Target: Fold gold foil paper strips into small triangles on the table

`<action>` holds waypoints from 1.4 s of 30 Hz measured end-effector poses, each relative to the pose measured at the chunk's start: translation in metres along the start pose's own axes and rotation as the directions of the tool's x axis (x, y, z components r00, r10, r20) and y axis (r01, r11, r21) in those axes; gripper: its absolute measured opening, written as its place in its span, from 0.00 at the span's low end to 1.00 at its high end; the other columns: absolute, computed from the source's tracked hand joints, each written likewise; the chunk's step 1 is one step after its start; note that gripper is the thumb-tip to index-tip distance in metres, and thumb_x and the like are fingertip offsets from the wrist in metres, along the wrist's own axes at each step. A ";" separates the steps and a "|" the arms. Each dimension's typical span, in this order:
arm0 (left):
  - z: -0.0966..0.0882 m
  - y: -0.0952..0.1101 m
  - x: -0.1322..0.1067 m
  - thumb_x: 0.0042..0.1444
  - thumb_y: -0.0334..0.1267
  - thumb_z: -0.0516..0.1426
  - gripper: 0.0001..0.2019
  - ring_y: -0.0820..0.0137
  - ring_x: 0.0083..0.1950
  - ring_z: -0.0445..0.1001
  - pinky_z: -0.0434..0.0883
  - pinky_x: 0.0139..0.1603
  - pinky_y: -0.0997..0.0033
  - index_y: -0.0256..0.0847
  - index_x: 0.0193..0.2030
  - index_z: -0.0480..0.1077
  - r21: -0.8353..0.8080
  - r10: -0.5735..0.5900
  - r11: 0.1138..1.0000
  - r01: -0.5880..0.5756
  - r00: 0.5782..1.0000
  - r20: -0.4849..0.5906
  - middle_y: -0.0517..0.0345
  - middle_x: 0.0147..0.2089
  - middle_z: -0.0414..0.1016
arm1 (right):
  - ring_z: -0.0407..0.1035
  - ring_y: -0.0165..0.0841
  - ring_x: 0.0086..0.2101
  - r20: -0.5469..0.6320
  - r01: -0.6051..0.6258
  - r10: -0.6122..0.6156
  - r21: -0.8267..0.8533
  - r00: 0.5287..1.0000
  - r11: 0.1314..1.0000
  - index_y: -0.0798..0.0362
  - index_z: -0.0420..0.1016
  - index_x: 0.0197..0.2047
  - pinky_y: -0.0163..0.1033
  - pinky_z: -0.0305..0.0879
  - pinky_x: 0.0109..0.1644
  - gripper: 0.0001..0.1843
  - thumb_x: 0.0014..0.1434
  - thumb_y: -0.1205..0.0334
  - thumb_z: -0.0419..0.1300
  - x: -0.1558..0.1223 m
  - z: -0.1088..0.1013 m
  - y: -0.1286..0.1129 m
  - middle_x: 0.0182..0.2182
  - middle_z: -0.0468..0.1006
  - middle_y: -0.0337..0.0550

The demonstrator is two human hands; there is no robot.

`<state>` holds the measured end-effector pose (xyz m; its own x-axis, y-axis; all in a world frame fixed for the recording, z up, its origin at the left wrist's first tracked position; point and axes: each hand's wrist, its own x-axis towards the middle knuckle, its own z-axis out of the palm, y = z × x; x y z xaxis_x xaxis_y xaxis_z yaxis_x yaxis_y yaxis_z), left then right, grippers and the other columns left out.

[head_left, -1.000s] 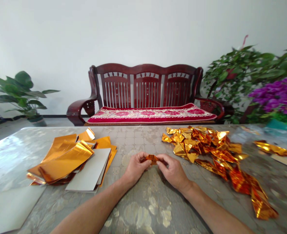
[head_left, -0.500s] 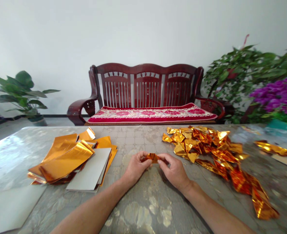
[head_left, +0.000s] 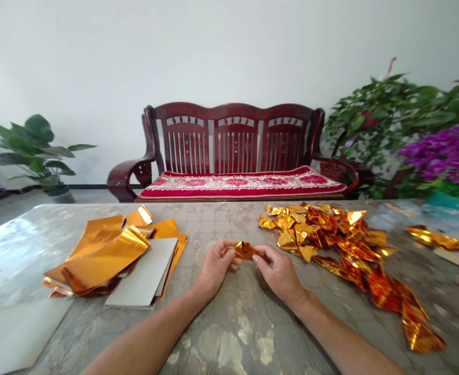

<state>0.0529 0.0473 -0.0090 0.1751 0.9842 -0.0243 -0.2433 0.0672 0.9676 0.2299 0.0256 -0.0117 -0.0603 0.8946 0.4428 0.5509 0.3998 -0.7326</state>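
Between my two hands is a small folded piece of gold foil paper (head_left: 244, 250), held just above the table. My left hand (head_left: 217, 264) pinches its left end between thumb and fingers. The right end is pinched by my right hand (head_left: 273, 266). To the right lies a heap of folded gold foil pieces (head_left: 327, 229), some trailing toward the near right. On the left is a loose stack of flat gold foil sheets (head_left: 100, 255), with pale backing sheets (head_left: 145, 271) face up at its right side.
The table (head_left: 221, 333) has a patterned, shiny cover. A pale sheet (head_left: 22, 333) lies at the near left. Another gold piece (head_left: 442, 239) and clear plastic (head_left: 395, 213) lie at the right. Behind the table stands a wooden bench (head_left: 235, 140), with potted plants on both sides.
The folded foil piece has turned slightly in my fingers and shows more of its gold face. Both hands stay in nearly the same place, with small finger shifts.
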 end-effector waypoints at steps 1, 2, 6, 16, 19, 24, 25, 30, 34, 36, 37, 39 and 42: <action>0.000 0.001 -0.001 0.45 0.48 0.66 0.23 0.76 0.23 0.74 0.70 0.26 0.78 0.35 0.42 0.69 -0.015 0.006 1.000 -0.006 1.000 -0.005 0.59 0.25 0.78 | 0.73 0.33 0.29 0.005 -0.009 0.009 0.006 1.000 1.000 0.52 0.77 0.43 0.36 0.67 0.37 0.11 0.61 0.62 0.56 0.000 0.000 0.001 0.31 0.81 0.40; 0.001 0.002 -0.001 0.45 0.48 0.66 0.23 0.75 0.23 0.74 0.70 0.27 0.78 0.35 0.43 0.68 -0.029 0.011 1.000 -0.011 1.000 -0.011 0.58 0.25 0.78 | 0.73 0.32 0.29 0.008 -0.019 0.019 0.013 1.000 1.000 0.52 0.77 0.43 0.36 0.67 0.36 0.11 0.61 0.61 0.56 0.001 0.001 0.001 0.31 0.80 0.39; 0.002 0.004 -0.002 0.45 0.47 0.66 0.26 0.75 0.23 0.74 0.70 0.27 0.78 0.35 0.47 0.67 -0.066 0.010 0.998 -0.013 0.999 -0.037 0.58 0.25 0.78 | 0.73 0.33 0.29 0.014 -0.050 0.049 0.049 0.999 0.998 0.52 0.77 0.44 0.36 0.67 0.36 0.11 0.61 0.60 0.56 0.001 0.001 0.003 0.30 0.80 0.39; 0.000 0.004 0.001 0.40 0.48 0.69 0.28 0.77 0.22 0.73 0.70 0.25 0.81 0.35 0.45 0.68 -0.106 -0.010 0.994 0.001 0.996 -0.083 0.60 0.24 0.78 | 0.72 0.32 0.26 0.070 -0.091 0.086 0.076 0.994 0.993 0.52 0.74 0.48 0.36 0.67 0.33 0.14 0.62 0.60 0.55 0.000 0.002 0.005 0.27 0.78 0.37; 0.000 0.004 0.001 0.39 0.48 0.70 0.28 0.77 0.21 0.73 0.70 0.24 0.81 0.35 0.44 0.68 -0.097 -0.012 0.995 0.005 0.998 -0.066 0.59 0.24 0.78 | 0.72 0.32 0.27 0.065 -0.052 0.050 0.027 0.997 0.998 0.51 0.73 0.50 0.35 0.66 0.34 0.14 0.62 0.61 0.54 -0.002 0.001 0.003 0.26 0.78 0.36; -0.001 0.003 0.001 0.39 0.50 0.70 0.27 0.76 0.21 0.73 0.70 0.23 0.81 0.35 0.41 0.69 -0.100 -0.024 0.995 0.016 0.997 -0.079 0.59 0.23 0.77 | 0.75 0.33 0.36 0.012 0.033 -0.033 -0.031 0.999 0.999 0.49 0.67 0.56 0.37 0.69 0.43 0.18 0.62 0.64 0.54 -0.005 0.000 0.000 0.38 0.80 0.40; -0.001 0.003 0.001 0.39 0.51 0.69 0.28 0.76 0.20 0.73 0.70 0.23 0.81 0.35 0.42 0.69 -0.102 -0.029 0.995 0.021 0.996 -0.079 0.59 0.22 0.77 | 0.75 0.33 0.38 0.004 0.048 -0.048 -0.038 0.999 0.998 0.49 0.68 0.55 0.38 0.69 0.44 0.17 0.63 0.64 0.54 -0.006 0.000 0.000 0.40 0.80 0.41; -0.001 0.005 0.000 0.39 0.52 0.69 0.28 0.77 0.19 0.71 0.68 0.21 0.80 0.35 0.41 0.69 -0.093 -0.058 0.994 0.052 0.996 -0.062 0.58 0.22 0.77 | 0.74 0.36 0.45 0.019 0.125 -0.124 -0.086 0.992 0.988 0.49 0.73 0.50 0.41 0.69 0.51 0.13 0.63 0.64 0.54 -0.005 -0.001 -0.001 0.46 0.80 0.44; 0.000 0.006 -0.001 0.38 0.53 0.69 0.28 0.77 0.19 0.71 0.68 0.22 0.81 0.35 0.39 0.69 -0.084 -0.048 0.996 0.044 0.998 -0.051 0.60 0.21 0.76 | 0.74 0.37 0.46 0.023 0.114 -0.113 -0.077 0.993 0.990 0.49 0.72 0.53 0.42 0.69 0.53 0.15 0.63 0.64 0.54 -0.005 -0.001 -0.001 0.48 0.79 0.44; 0.000 0.006 -0.001 0.38 0.53 0.69 0.27 0.78 0.19 0.70 0.67 0.22 0.81 0.35 0.39 0.69 -0.076 -0.045 0.996 0.041 0.998 -0.047 0.60 0.21 0.76 | 0.74 0.36 0.47 0.030 0.095 -0.094 -0.060 0.995 0.994 0.48 0.70 0.55 0.42 0.69 0.53 0.17 0.63 0.65 0.54 -0.006 -0.001 0.000 0.49 0.79 0.44; 0.000 0.006 -0.001 0.39 0.53 0.69 0.27 0.78 0.18 0.70 0.67 0.22 0.81 0.35 0.39 0.69 -0.070 -0.044 0.997 0.040 0.998 -0.045 0.60 0.20 0.76 | 0.74 0.36 0.47 0.033 0.089 -0.088 -0.054 0.996 0.995 0.48 0.69 0.56 0.41 0.69 0.53 0.18 0.63 0.65 0.54 -0.006 -0.001 0.000 0.50 0.79 0.44; 0.000 0.006 -0.001 0.39 0.53 0.68 0.27 0.78 0.18 0.70 0.66 0.21 0.81 0.34 0.39 0.69 -0.055 -0.045 0.998 0.043 0.998 -0.043 0.60 0.20 0.76 | 0.74 0.36 0.48 0.035 0.088 -0.086 -0.052 0.996 0.995 0.48 0.69 0.57 0.42 0.69 0.53 0.19 0.63 0.64 0.54 -0.006 -0.001 0.000 0.50 0.78 0.44; 0.000 0.006 0.000 0.39 0.53 0.68 0.27 0.77 0.18 0.70 0.66 0.21 0.81 0.34 0.39 0.69 -0.048 -0.047 0.998 0.045 0.998 -0.052 0.59 0.20 0.76 | 0.74 0.36 0.47 0.039 0.091 -0.089 -0.052 0.995 0.995 0.49 0.70 0.56 0.41 0.69 0.52 0.19 0.63 0.64 0.54 -0.005 -0.002 -0.001 0.49 0.78 0.44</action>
<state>0.0512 0.0473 -0.0033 0.1366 0.9871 -0.0830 -0.2804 0.1189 0.9525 0.2315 0.0202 -0.0123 -0.1411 0.8627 0.4857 0.5859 0.4682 -0.6614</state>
